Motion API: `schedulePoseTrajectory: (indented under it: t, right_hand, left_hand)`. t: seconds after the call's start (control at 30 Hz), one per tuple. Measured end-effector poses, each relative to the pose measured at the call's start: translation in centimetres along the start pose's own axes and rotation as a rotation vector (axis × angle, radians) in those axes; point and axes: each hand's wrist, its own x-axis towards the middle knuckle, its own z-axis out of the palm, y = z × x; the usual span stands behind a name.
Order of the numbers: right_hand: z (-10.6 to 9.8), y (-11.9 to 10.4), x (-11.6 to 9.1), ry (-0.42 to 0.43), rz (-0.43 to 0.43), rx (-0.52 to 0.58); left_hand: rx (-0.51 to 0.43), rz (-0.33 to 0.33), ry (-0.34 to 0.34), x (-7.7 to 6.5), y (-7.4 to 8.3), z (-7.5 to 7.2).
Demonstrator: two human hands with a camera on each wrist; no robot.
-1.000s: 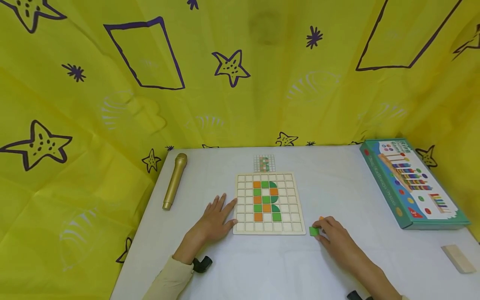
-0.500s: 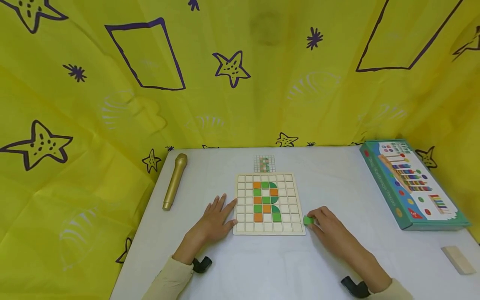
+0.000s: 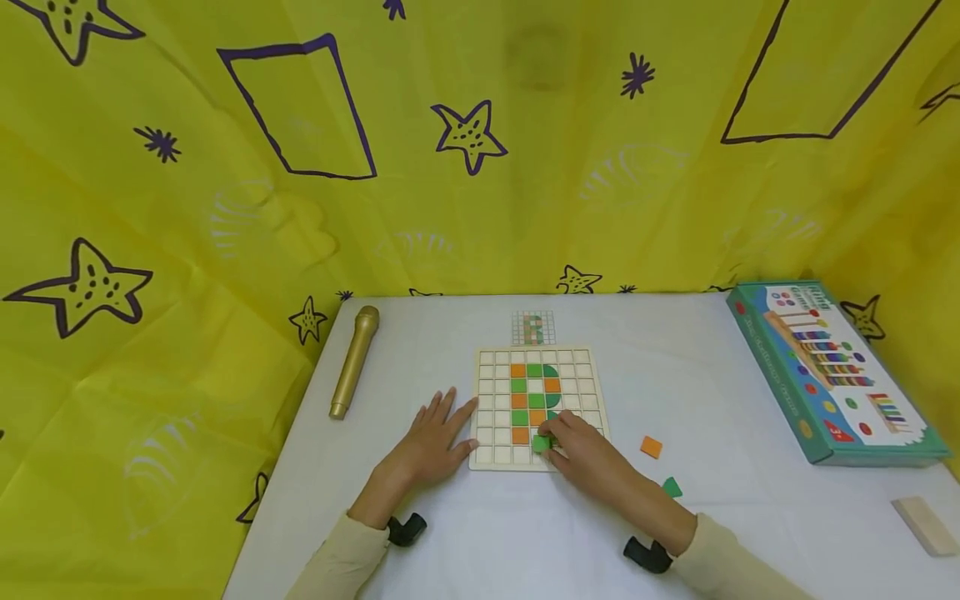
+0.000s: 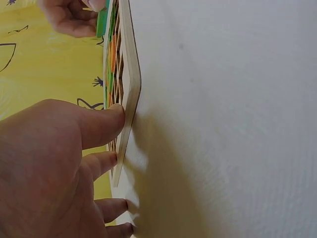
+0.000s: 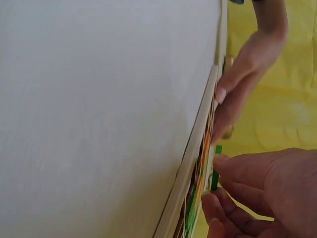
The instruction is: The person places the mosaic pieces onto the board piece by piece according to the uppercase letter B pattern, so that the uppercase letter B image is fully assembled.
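A wooden grid board lies on the table, with green and orange tiles forming a letter R in its cells. My right hand pinches a green square tile between thumb and fingers, low over the bottom part of the pattern. In the right wrist view that tile stands edge-on above the board. My left hand is spread at the board's left edge, thumb and index finger touching the rim, as the left wrist view also shows. The right hand covers some lower right cells.
A small printed pattern card lies behind the board. Right of it are an orange square tile and a green piece, partly behind the forearm. A gold microphone, a game box and a wooden block lie farther out.
My right hand has carried the green tile left from beside the board to over its lower cells. The orange tile and green piece at the right are now uncovered. The left hand stays put.
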Motion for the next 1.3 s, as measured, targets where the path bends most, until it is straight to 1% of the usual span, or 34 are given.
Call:
schedulePoseTrajectory:
  t: [0.1,0.2,0.3,0.4,0.53,0.73,0.83,0.9,0.97,1.07,1.17,1.3]
  right_hand:
    - [0.8,-0.6,0.4,0.04,-0.054,-0.003]
    - [1.5,-0.9,0.7,0.082,-0.12,-0.039]
    - [2.0,-1.1,0.9,0.104,-0.163,-0.079]
    - [2.4,-1.2,1.0,0.103,-0.189,-0.091]
    - [2.6,-1.4,0.9,0.081,-0.212,-0.085]
    - [2.3,-1.4,0.6,0.062,-0.239,-0.061]
    - [1.9,-1.0,0.2,0.056,-0.251,-0.048]
    - [1.3,-0.6,-0.1,0.044,-0.23,-0.043]
    - [0.5,0.0,-0.5,0.031,-0.179,-0.04]
    - [-1.2,1.2,-1.2,0.017,-0.063,-0.023]
    - [-3.0,3.0,-2.0,0.027,0.07,-0.001]
    - [-4.9,5.7,-3.7,0.048,0.207,0.022]
  left_hand:
    - [-0.002,-0.003,0.001,0.0,0.1,-0.2]
    - [-0.01,-0.004,0.001,-0.1,0.2,-0.4]
    - [-0.009,0.003,0.001,-0.2,0.3,-0.5]
    - [-0.006,0.013,0.008,-0.1,0.2,-0.4]
    - [-0.001,0.018,0.014,0.0,0.1,-0.3]
    - [0.006,0.014,0.012,0.2,0.0,-0.1]
    - [0.005,0.016,0.01,0.2,0.0,0.0]
    - [0.0,0.017,0.007,0.2,0.0,0.1]
    - [-0.001,0.017,0.006,0.2,0.1,0.2]
    - [-0.001,0.014,0.011,0.1,0.1,0.2]
    - [0.006,0.014,0.016,0.1,0.1,0.1]
    - [0.012,0.016,0.013,0.1,0.0,0.2]
